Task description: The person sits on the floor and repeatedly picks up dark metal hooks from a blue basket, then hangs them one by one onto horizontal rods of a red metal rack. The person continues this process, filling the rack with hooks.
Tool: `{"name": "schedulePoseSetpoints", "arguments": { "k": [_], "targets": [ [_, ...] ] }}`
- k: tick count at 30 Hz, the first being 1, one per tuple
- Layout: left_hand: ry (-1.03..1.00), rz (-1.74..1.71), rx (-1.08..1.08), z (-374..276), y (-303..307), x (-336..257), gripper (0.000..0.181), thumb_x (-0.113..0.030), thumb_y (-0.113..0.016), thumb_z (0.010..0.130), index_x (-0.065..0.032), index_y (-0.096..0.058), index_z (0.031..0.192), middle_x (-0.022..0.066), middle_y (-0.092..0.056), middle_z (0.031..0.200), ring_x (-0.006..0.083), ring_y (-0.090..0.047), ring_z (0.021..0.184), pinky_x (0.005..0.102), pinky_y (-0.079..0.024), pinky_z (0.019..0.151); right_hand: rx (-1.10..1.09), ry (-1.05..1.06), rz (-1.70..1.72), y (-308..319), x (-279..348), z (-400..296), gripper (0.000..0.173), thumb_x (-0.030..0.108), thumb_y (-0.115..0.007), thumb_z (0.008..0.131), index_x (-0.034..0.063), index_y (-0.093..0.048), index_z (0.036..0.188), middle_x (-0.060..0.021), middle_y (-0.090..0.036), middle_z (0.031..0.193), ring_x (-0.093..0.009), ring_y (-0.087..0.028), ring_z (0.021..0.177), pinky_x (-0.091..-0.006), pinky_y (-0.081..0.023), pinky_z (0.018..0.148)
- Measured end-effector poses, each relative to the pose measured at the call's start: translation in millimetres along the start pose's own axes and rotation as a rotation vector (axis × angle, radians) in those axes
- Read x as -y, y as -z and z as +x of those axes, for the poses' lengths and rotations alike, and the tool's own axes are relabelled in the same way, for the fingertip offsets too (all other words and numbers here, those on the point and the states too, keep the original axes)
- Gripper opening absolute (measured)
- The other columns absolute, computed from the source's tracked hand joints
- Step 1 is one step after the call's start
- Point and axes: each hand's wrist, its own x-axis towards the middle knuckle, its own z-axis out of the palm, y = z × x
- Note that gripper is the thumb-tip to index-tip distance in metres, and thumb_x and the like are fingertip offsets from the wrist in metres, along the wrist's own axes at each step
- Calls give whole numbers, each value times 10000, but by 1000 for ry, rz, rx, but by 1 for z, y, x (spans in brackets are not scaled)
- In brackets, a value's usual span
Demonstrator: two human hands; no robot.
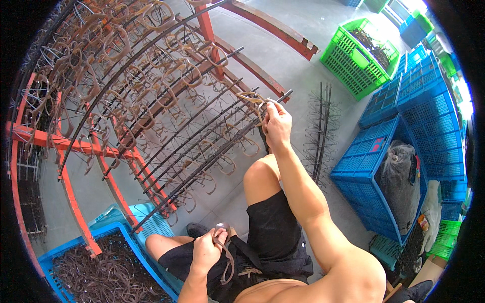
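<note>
My left hand, above my lap, grips a brown curved strip with a shiny rounded top; the strip's tail hangs down. Out in front, my right hand pinches a tan loop-shaped part near the far end of a black rod. Whether that part is hooked on the rod I cannot tell. Similar brown loops hang from wire hooks along this rod. More hooked rods lie beyond it across a red metal rack, crowded with loops at the upper left.
At lower left a blue crate holds many brown strips. Spare hooked rods lie on the grey floor at right. Beyond them stand a green crate of dark pieces and stacked blue crates, one holding a plastic-wrapped bundle.
</note>
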Motion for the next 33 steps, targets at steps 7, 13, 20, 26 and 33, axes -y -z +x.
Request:
{"name": "schedulePoseSetpoints", "arguments": {
  "k": [7,13,20,26,33],
  "targets": [
    [-63,-483,-75,-6,12,19,109,-101,-625,840,-7,-622,898,62,-605,737,137,-574,627,250,-456,576,-5,16,-59,-4,0,-7,217,141,-541,849,16,-582,1022,-56,-540,806,-146,-515,692,-287,-417,612],
    [24,-735,-62,-17,22,12,152,-125,-604,873,16,-591,928,39,-599,781,102,-560,646,224,-474,582,0,26,-102,-4,-1,-12,227,154,-540,854,15,-573,1031,-58,-537,820,-148,-512,708,-287,-416,626],
    [3,-857,-184,-13,31,-6,226,-207,-608,874,14,-589,919,55,-604,773,115,-581,630,227,-472,572,9,35,-135,1,1,-6,239,168,-537,860,14,-564,1041,-60,-533,837,-150,-508,725,-287,-414,642],
    [-65,-774,-239,-9,37,-16,222,-215,-565,899,5,-572,930,45,-583,736,120,-577,629,225,-461,575,21,31,-155,4,1,1,250,180,-535,866,13,-556,1050,-62,-529,852,-153,-504,741,-287,-412,656],
    [-138,-809,-359,-5,37,-28,208,-221,-541,910,-17,-567,937,47,-579,739,129,-576,629,243,-428,559,36,41,-189,4,2,6,264,195,-533,872,11,-546,1060,-65,-525,869,-155,-500,759,-288,-411,672]
  ]
}}
